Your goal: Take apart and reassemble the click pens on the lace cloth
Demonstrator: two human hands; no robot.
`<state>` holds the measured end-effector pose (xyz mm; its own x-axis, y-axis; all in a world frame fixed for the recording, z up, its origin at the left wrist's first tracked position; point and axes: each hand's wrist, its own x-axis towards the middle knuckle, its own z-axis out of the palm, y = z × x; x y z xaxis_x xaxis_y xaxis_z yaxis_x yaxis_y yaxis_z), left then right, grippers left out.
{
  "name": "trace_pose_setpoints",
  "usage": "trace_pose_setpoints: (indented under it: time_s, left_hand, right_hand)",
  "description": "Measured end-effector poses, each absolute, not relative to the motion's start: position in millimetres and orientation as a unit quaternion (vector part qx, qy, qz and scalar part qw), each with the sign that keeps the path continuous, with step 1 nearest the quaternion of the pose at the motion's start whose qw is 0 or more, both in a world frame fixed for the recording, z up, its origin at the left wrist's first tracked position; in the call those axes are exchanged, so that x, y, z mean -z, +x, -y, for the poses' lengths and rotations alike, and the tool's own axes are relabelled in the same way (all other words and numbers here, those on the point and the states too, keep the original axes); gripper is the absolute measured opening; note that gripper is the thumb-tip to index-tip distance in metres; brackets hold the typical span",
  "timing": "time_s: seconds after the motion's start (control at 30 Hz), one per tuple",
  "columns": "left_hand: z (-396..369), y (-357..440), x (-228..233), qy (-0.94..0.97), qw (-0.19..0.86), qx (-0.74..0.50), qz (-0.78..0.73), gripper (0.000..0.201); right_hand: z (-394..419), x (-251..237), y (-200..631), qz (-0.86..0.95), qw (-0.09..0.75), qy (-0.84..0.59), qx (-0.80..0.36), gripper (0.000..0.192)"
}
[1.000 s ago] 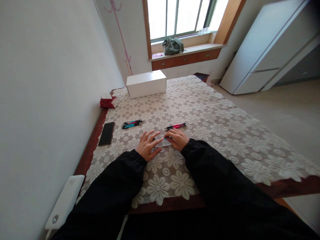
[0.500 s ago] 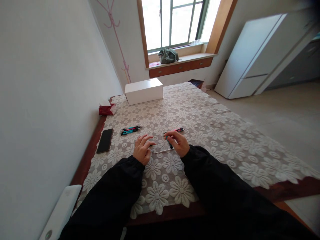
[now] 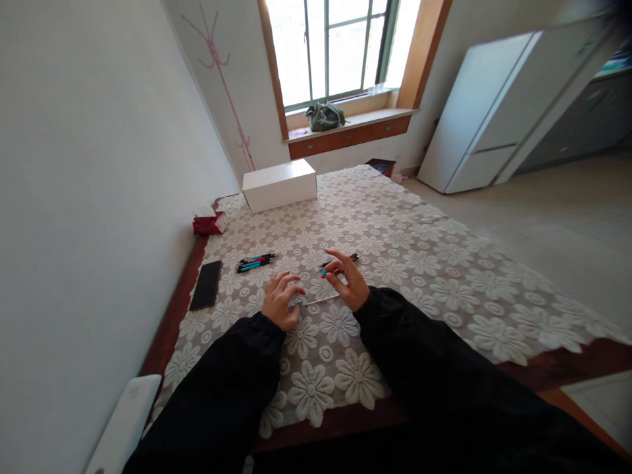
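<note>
My right hand (image 3: 348,282) pinches a pen part (image 3: 323,272) between thumb and index finger; its teal end shows, and the rest is hidden by the hand. Below the hands, a thin white stick like a pen refill (image 3: 320,301) lies on the cloth. My left hand (image 3: 282,300) rests near its left end, fingers spread and slightly bent, with nothing visible in them. Just beyond my right hand lie dark and pink pens (image 3: 354,257), partly covered by it. A small group of teal, black and red pens (image 3: 255,263) lies beyond my left hand.
A black phone (image 3: 206,285) lies near the table's left edge. Behind it sits a red packet (image 3: 207,224) by the wall. At the far end stands a white box (image 3: 280,187). A floral lace tablecloth (image 3: 424,263) covers the table.
The view has shifted slightly. My right hand has turned the pen part, so its teal end now points left, and the fingers have lifted. My left fingers have moved a little toward me.
</note>
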<state>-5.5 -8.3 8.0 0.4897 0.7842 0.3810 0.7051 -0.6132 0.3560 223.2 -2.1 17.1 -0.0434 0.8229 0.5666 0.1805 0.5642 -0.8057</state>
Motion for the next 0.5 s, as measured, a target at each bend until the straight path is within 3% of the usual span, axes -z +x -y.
trace_pose_setpoints:
  time_s: [0.1,0.2,0.37,0.5]
  left_hand:
    - [8.6,-5.2,-8.2,0.865,0.072,-0.249,-0.430,0.038]
    - [9.0,-4.1,-8.5,0.871,0.073,-0.240,-0.422,0.031]
    - [8.3,-2.2,-9.1,0.879,0.073,-0.239,-0.407,0.021]
    - [5.8,-2.9,-7.6,0.885,0.071,-0.238,-0.394,0.014]
  right_hand:
    - [3.3,-19.2,223.6,0.684,0.570,-0.380,-0.250,0.017]
    - [4.0,-20.4,223.9,0.692,0.567,-0.382,-0.232,0.015]
    - [2.3,-17.5,222.6,0.665,0.593,-0.383,-0.244,0.050]
    - [1.2,-17.4,221.3,0.651,0.607,-0.383,-0.248,0.064]
